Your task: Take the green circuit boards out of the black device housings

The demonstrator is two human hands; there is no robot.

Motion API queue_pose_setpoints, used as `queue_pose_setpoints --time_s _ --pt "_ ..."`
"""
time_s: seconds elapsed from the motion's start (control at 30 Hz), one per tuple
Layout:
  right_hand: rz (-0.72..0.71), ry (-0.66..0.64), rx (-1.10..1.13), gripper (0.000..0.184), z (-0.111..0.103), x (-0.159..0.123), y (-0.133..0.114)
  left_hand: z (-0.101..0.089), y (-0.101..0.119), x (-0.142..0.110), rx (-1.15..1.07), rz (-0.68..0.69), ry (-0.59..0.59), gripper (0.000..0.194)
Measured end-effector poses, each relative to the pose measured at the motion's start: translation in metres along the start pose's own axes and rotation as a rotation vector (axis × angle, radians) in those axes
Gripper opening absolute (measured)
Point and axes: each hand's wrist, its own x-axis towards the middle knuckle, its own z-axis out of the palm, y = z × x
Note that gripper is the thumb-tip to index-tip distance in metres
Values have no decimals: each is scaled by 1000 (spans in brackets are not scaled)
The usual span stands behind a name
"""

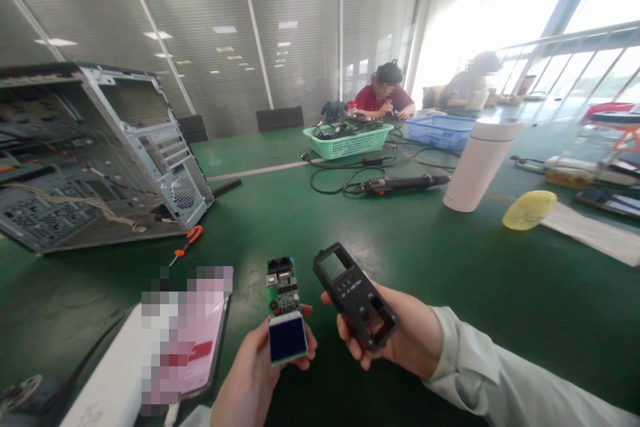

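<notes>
Our left hand point(257, 357) pinches a circuit board point(284, 297) between thumb and fingers at its near end, by the dark screen point(288, 339); the board's long axis runs almost straight away from us, leaning slightly left. Our right hand point(413, 327) clasps a black housing point(353, 295), its long axis slanting, window end pointing far-left, apart from the board. Left of our left grip lies a phone point(210, 353); beyond both grips sits a green basket point(350, 145).

A green table point(280, 213) carries an open computer case point(107, 160) at nine o'clock and a mint-green plastic basket point(347, 145) at one. A pale pink tumbler point(477, 170) stands at three.
</notes>
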Motion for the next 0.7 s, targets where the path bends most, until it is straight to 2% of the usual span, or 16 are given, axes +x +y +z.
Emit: queue_pose_setpoints --time_s 0.07,0.13,0.23,0.27,0.33,0.43,0.53,0.63,0.7 --pt "85 -151 287 45 3 -3 -1 0 1 -1 22 14 -23 38" --pt "85 -257 394 41 3 -4 0 -3 1 0 37 12 -53 37" --pt "17 -362 401 33 1 -4 5 -8 -2 4 49 4 -62 37" --pt "-13 -373 377 36 1 -4 7 -10 -3 5 47 6 -51 38" --pt "-70 -332 273 52 0 -5 12 -12 -6 7 35 15 -29 41" --pt "-251 -122 -61 69 -4 -10 14 -15 -10 11 5 12 -17 45" --pt "-490 257 -586 60 -20 -23 12 -18 -13 14 -56 2 -16 43" --pt "-626 655 -1085 44 -57 -46 9 -19 -14 14 -97 -2 -7 40" --pt "-674 841 -1353 47 -93 -68 6 -18 -13 13 -99 3 0 39"
